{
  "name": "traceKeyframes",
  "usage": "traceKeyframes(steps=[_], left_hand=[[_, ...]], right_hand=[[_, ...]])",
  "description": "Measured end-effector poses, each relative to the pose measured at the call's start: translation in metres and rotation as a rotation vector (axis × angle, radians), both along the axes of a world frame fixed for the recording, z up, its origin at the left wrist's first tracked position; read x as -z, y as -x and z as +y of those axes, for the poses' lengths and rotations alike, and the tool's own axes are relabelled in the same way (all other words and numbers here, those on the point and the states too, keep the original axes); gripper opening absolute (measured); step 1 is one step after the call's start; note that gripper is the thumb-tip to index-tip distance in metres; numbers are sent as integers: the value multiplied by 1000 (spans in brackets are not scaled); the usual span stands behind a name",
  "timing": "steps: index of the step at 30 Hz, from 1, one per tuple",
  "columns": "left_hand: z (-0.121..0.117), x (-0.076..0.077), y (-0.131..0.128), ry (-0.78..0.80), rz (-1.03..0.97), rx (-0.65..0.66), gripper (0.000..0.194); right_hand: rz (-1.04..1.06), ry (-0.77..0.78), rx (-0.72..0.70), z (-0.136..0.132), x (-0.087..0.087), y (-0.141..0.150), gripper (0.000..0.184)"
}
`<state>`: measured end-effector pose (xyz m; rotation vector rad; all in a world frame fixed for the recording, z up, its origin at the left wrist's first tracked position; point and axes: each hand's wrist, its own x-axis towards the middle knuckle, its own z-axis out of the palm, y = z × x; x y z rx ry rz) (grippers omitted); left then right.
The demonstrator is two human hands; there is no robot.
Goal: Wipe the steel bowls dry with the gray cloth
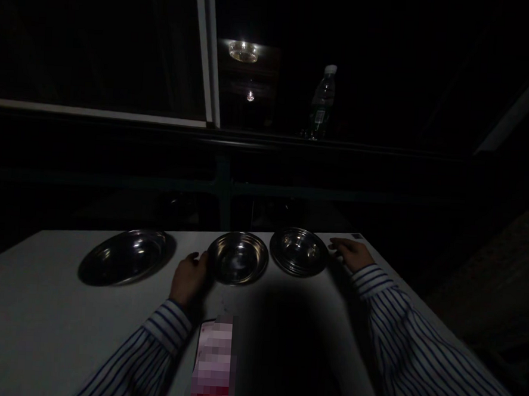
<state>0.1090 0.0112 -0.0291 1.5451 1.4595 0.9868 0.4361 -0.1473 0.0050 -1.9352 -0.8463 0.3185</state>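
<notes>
White bench (59, 329), poor light; landmark: middle bowl (238, 259), round, no long axis. Left hand (189, 280), half-curled, is nearer, at its left rim; we can't tell if that grip has hold. Second bowl (299, 252) sits just right of the middle bowl; right hand (352, 253) lies farther right, grip loosely spread, nothing in it that we see.

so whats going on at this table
Someone in striped sleeves has both hands at metal dishes on a white table. The left hand is at the left rim of the middle dish, seemingly touching it. The right hand is open beside the right dish; I can't tell whether it touches. The left dish lies apart from both hands. A bottle stands beyond the table.
</notes>
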Motion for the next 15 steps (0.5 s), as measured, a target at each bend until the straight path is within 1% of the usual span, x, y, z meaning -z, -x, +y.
traceKeyframes(steps=[1, 2, 4, 5, 7, 8, 10, 12, 15], left_hand=[[2, -8, 0, -89, 168, -3, 41], [4, -18, -3, -154, 279, 11, 41], [8, -36, -18, -233, 405, 87, 39], [10, -43, -28, -258, 451, 149, 40], [14, -54, -56, -268, 530, 382, 45], [17, -57, -71, -265, 548, 447, 45], [21, -58, -101, -257, 582, 545, 43], [25, -55, -127, -248, 630, 617, 45], [29, -48, -156, -231, 708, 691, 49]], right_hand=[[-5, 7, 26, 1, 1, -7, 25], [-19, 20, 38, 2, 3, -15, 25], [-62, 48, 53, 6, 9, -30, 24], [-82, 64, 61, 8, 14, -36, 22], [-96, 91, 71, 11, 24, -48, 20], [-89, 101, 71, 12, 29, -52, 18], [-68, 115, 59, 13, 39, -58, 16], [-43, 127, 45, 13, 48, -60, 15], [8, 150, 23, 13, 58, -57, 16]])
